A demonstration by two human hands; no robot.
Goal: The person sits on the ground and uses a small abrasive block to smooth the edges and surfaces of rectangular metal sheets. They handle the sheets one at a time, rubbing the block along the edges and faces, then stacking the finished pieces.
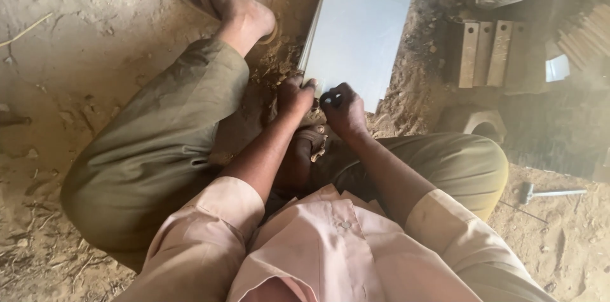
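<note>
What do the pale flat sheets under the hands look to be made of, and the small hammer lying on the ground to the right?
The pale sheets look like thin sheet metal, or perhaps board: flat, smooth, matte grey-white, with crisp stacked edges; the look leaves it open. Both the left hand and the right hand rest at their near edge. The hammer seems all metal: a dull grey head and a slim, shiny shaft.

Rough dirt-floor workshop: sandy ground (95, 35), hammer (546, 193) lying in dust, wooden blocks (484, 53) in row, pale sheets (356, 32) stacked on floor.
</note>
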